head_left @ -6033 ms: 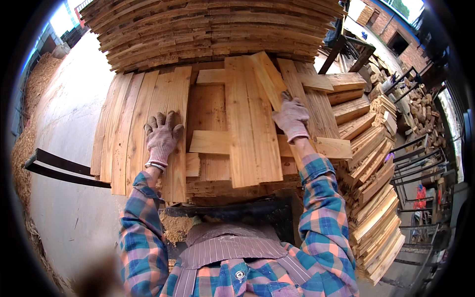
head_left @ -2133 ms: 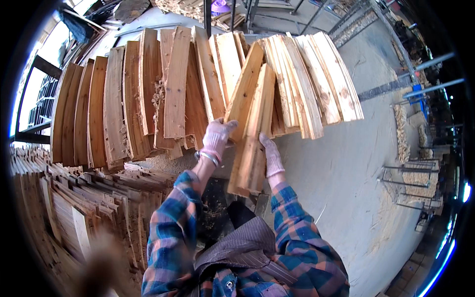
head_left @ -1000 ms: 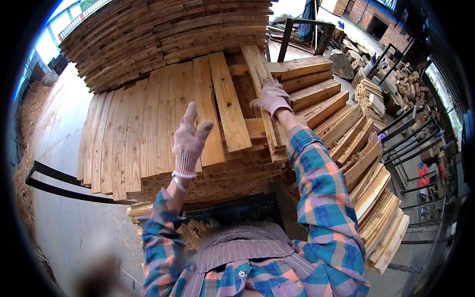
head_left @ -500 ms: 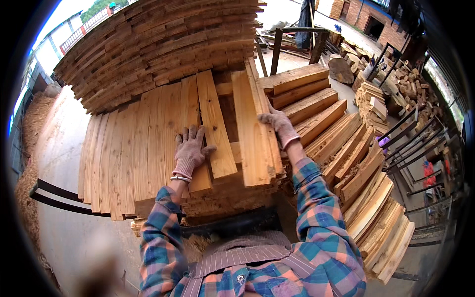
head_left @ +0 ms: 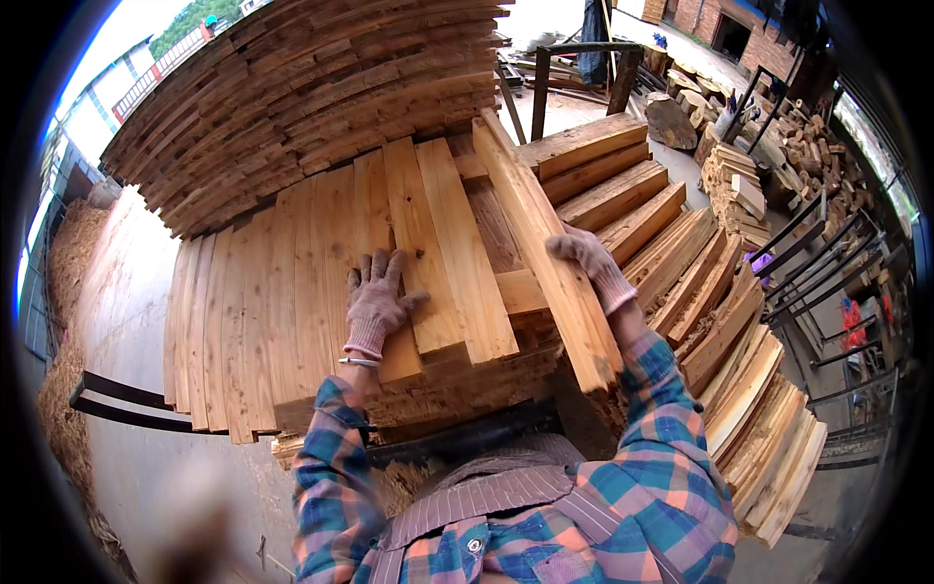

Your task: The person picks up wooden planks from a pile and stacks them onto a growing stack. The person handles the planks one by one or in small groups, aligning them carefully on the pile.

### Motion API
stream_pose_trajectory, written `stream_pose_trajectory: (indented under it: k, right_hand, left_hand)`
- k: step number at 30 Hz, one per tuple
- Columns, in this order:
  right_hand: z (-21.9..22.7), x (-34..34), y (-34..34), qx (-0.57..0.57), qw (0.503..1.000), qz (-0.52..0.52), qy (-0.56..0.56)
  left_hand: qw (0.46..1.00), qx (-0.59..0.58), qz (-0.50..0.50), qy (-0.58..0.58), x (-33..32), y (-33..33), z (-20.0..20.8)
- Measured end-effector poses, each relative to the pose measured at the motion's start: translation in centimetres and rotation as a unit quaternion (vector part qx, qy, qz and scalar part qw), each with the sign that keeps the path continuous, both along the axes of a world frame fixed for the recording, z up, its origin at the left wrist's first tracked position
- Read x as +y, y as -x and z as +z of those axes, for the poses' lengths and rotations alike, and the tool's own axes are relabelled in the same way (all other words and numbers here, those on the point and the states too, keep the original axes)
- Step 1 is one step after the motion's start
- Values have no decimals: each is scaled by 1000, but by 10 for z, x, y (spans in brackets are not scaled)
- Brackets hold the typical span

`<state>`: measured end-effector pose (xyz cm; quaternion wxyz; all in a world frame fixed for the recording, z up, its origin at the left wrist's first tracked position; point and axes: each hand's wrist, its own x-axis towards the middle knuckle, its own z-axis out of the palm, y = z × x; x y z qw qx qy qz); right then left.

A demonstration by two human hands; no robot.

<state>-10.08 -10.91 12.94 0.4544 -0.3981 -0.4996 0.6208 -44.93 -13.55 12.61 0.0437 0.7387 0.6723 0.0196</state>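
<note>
My left hand, in a pinkish knit glove, lies palm down with fingers spread on a row of flat pale wooden planks. Just right of it, a plank lies slightly slanted across the pile, its near end jutting out. My right hand, gloved too, is closed on the right side of a long thick wooden board. This board is tilted up toward its narrow edge at the pile's right. Between it and the slanted plank, a gap shows lower crosswise wood.
A tall stack of planks rises behind the row. Thicker boards fan out on the right. Black metal frames stand at the far end and left. Cut logs are heaped at the far right.
One plank has come down flat beside the row, left of where it was. My right hand has moved right with the other board, widening the gap. My left hand stays nearly in place.
</note>
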Motion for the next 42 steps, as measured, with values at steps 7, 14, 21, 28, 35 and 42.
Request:
stream_pose_trajectory:
  k: [7,14,21,28,35,42]
  right_hand:
    - [-12,-47,-12,-55,998,-10,33]
    - [24,-50,11,-85,996,-26,20]
    - [53,41,57,-582,808,-81,-45]
    - [27,85,65,-503,852,-62,-132]
    - [13,81,32,-613,774,-115,-108]
    - [-38,126,40,-547,787,-152,-242]
  left_hand:
    - [1000,5,-2,1,-1,-7,-2]
    - [999,14,19,28,-5,0,6]
    - [1000,6,24,18,-10,3,10]
    - [1000,-5,-2,-9,-5,-2,4]
    - [1000,-4,6,-5,-7,2,-2]
    - [999,21,-3,-34,-6,12,-8]
